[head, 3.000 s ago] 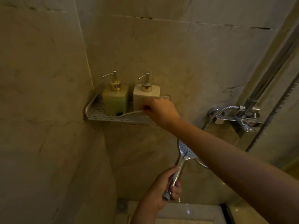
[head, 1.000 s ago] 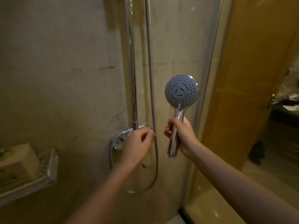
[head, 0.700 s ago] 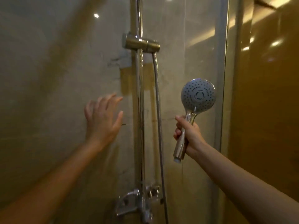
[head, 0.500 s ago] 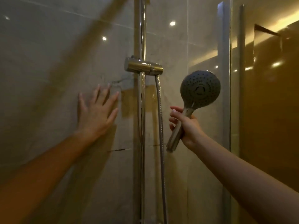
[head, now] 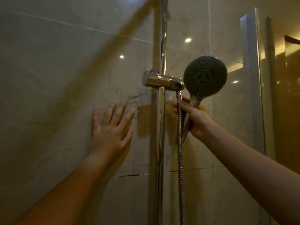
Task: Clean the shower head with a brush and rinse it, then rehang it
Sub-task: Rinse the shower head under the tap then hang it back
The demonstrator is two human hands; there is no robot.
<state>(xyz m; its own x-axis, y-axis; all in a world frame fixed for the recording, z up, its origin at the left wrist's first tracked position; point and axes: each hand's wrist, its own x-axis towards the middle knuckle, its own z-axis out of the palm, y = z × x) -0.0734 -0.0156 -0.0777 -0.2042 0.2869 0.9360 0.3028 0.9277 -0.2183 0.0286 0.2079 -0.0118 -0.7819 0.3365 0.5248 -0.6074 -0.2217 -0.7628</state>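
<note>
1 shower head point(head: 204, 77) gripped in right hand point(head: 197, 118) | left hand point(head: 108, 135) splayed, seemingly flat on wall point(head: 56, 70) | 1 holder point(head: 159, 80)

Head view, close, facing wall point(head: 56, 78)

— Where's the left hand point(head: 110, 132)?

— Raised, palm flat forward, fingers point(head: 119, 111) spread and pointing up, thumb out to the right. The bare forearm runs down to the lower left corner of the view.

— Is it closed round anything?

— No, it is flat and open.

— And the right hand point(head: 195, 118)?

— Also raised, a little higher than the left and well apart from it. Its grip is closed: fingers curled round to the left, thumb tucked behind, back of the hand turned toward the camera.

— The arm?

— Bare, nearly straight, reaching up from the lower right corner, wrist slightly bent.
</note>
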